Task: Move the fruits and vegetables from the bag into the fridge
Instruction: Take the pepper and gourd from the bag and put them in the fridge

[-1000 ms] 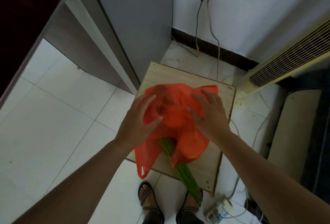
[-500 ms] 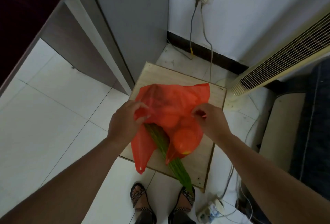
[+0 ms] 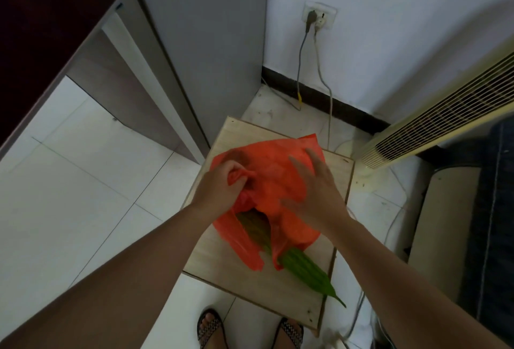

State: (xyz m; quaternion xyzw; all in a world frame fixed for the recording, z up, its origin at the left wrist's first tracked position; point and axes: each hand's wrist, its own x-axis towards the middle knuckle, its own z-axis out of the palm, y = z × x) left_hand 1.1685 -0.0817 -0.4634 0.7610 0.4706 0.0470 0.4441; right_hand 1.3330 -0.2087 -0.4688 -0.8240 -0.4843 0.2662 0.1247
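An orange plastic bag [image 3: 272, 170] lies on a low wooden board [image 3: 239, 273] on the floor. A long green ridged vegetable [image 3: 306, 268] sticks out of the bag's mouth toward me. My left hand [image 3: 219, 190] grips a bunched fold of the bag at its left side. My right hand [image 3: 314, 195] rests on top of the bag with fingers spread and straight. Other contents bulge under the plastic but stay hidden. The grey fridge [image 3: 200, 42] stands just behind the board, its door closed.
A wall socket [image 3: 318, 19] with two cables sits above the dark skirting. A cream tower fan or heater [image 3: 434, 120] leans at the right, with a dark sofa edge beyond it. A power strip and cables lie near my sandalled feet [image 3: 211, 329]. White floor tiles spread to the left.
My left hand has moved up the bag and bunched the plastic. My right hand let go of its pinch and now lies flat on the bag. More of the green vegetable shows.
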